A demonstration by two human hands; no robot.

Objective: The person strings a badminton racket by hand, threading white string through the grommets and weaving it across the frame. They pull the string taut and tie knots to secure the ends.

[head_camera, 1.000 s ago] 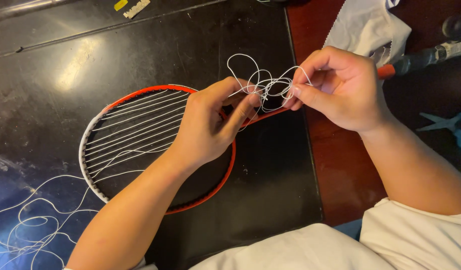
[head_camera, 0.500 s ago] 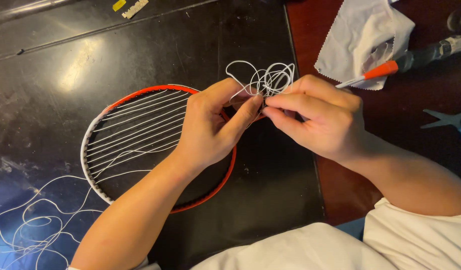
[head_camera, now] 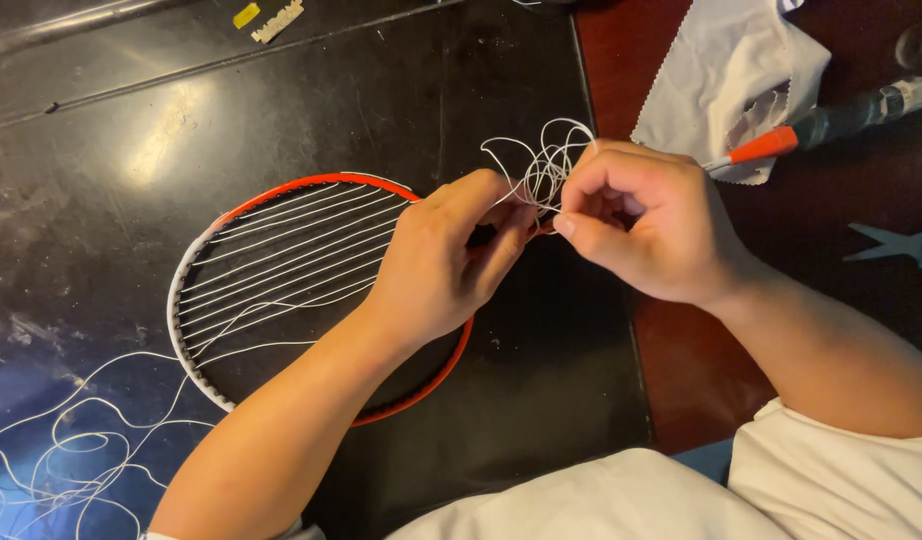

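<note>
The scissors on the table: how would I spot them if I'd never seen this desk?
Start at the reddish wooden strip right of the black tabletop. Follow it to the picture's right edge, beyond the right hand. There lie the scissors, pale blue-grey and only partly in view, below the orange-tipped tool and white cloth.
</note>
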